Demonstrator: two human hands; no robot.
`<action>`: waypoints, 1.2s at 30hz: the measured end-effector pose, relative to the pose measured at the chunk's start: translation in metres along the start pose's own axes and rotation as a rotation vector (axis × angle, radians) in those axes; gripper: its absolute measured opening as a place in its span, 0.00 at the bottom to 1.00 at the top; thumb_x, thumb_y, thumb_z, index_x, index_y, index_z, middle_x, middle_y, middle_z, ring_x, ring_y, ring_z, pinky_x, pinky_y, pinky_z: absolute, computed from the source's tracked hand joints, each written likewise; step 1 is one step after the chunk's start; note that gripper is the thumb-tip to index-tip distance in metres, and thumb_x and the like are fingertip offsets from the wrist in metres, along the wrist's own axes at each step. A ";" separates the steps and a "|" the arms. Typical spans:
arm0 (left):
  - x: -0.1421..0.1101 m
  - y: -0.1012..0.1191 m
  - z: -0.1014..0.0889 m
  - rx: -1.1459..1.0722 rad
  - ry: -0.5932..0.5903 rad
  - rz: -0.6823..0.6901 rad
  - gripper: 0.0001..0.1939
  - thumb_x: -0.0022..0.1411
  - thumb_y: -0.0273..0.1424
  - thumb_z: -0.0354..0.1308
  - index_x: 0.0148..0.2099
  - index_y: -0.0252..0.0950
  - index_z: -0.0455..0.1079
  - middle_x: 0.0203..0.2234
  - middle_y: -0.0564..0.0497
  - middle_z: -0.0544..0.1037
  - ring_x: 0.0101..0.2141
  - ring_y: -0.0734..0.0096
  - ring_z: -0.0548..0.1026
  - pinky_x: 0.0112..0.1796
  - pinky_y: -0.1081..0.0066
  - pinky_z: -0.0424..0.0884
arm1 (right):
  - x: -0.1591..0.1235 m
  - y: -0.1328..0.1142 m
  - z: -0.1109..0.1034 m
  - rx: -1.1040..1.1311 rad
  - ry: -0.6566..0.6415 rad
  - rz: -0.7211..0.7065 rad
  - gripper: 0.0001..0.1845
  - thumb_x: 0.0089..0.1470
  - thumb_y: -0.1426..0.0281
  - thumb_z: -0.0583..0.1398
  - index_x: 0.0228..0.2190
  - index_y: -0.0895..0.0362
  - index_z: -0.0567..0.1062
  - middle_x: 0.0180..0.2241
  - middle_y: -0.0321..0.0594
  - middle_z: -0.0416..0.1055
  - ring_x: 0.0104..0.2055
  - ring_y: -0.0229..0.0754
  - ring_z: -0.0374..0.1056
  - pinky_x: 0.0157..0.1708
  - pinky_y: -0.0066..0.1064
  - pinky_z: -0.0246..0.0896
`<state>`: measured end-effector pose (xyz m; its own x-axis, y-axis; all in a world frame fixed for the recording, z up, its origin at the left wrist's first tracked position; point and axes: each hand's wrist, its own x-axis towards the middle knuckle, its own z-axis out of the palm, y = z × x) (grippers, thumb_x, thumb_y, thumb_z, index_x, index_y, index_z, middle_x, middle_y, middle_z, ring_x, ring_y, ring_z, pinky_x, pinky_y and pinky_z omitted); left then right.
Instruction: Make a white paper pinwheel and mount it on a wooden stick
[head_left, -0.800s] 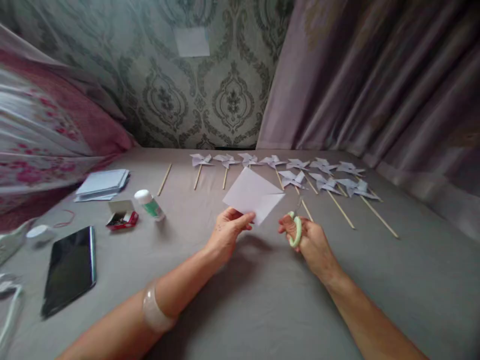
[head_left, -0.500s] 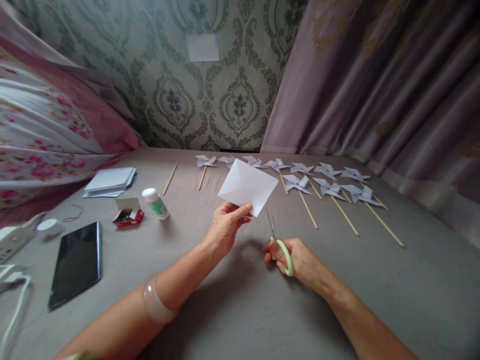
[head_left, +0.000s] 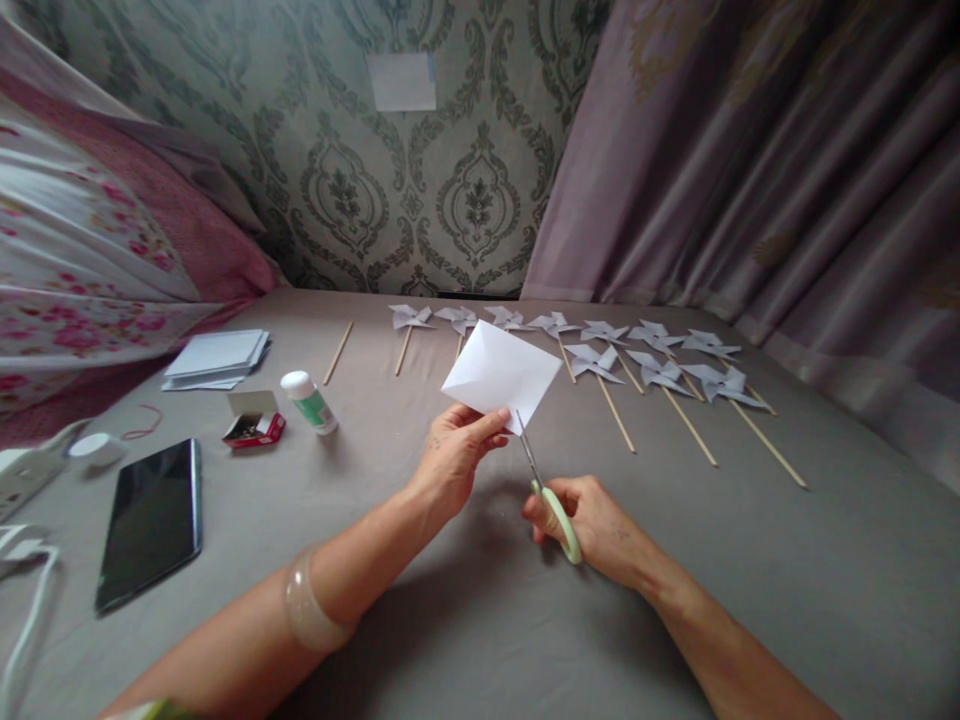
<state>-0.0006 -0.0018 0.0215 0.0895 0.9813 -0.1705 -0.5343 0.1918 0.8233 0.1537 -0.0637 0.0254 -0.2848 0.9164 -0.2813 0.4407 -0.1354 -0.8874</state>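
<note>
A white square sheet of paper (head_left: pixel 504 370), with faint creases, is pinched near its lower corner by my left hand (head_left: pixel 461 450). It is held up off the grey surface, one corner pointing down. My right hand (head_left: pixel 589 525) is closed round the pale green handles of a pair of scissors (head_left: pixel 531 460). The blades reach up to the paper's lower corner, one of them lying in front of it, close by my left thumb. Whether the paper has a cut there I cannot tell.
Several paper pinwheels (head_left: pixel 596 363) on sticks lie at the back and right. Leftward are a loose stick (head_left: pixel 338 352), a glue stick (head_left: pixel 309 402), a small red box (head_left: pixel 255 430), a paper stack (head_left: pixel 217 358), a phone (head_left: pixel 154 525) and a power strip (head_left: pixel 30 480).
The scissors have moved up and left, from beside the paper onto its lower corner, and their blades look closer together. The paper has shifted slightly right in view.
</note>
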 end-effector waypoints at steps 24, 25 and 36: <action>-0.005 0.000 0.004 -0.038 0.070 0.020 0.14 0.39 0.29 0.72 0.31 0.32 0.74 0.28 0.50 0.79 0.28 0.75 0.74 0.32 0.74 0.69 | 0.004 0.007 0.006 0.011 0.097 0.055 0.28 0.43 0.45 0.60 0.16 0.57 0.64 0.15 0.33 0.61 0.18 0.31 0.52 0.18 0.26 0.45; -0.005 -0.001 0.004 -0.038 0.073 0.021 0.14 0.39 0.29 0.72 0.30 0.32 0.74 0.28 0.50 0.79 0.28 0.75 0.74 0.33 0.73 0.69 | 0.004 0.007 0.006 0.004 0.098 0.059 0.28 0.43 0.45 0.60 0.16 0.57 0.65 0.15 0.33 0.61 0.18 0.31 0.52 0.19 0.26 0.45; -0.007 0.000 0.006 -0.038 0.095 0.027 0.14 0.38 0.29 0.72 0.29 0.32 0.74 0.27 0.50 0.78 0.29 0.74 0.74 0.34 0.72 0.70 | 0.006 0.006 0.007 -0.032 0.122 0.086 0.27 0.42 0.46 0.61 0.16 0.58 0.65 0.15 0.33 0.61 0.18 0.32 0.52 0.19 0.27 0.44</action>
<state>0.0036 -0.0085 0.0264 -0.0045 0.9796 -0.2007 -0.5670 0.1628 0.8075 0.1493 -0.0620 0.0156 -0.1404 0.9410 -0.3079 0.4867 -0.2052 -0.8491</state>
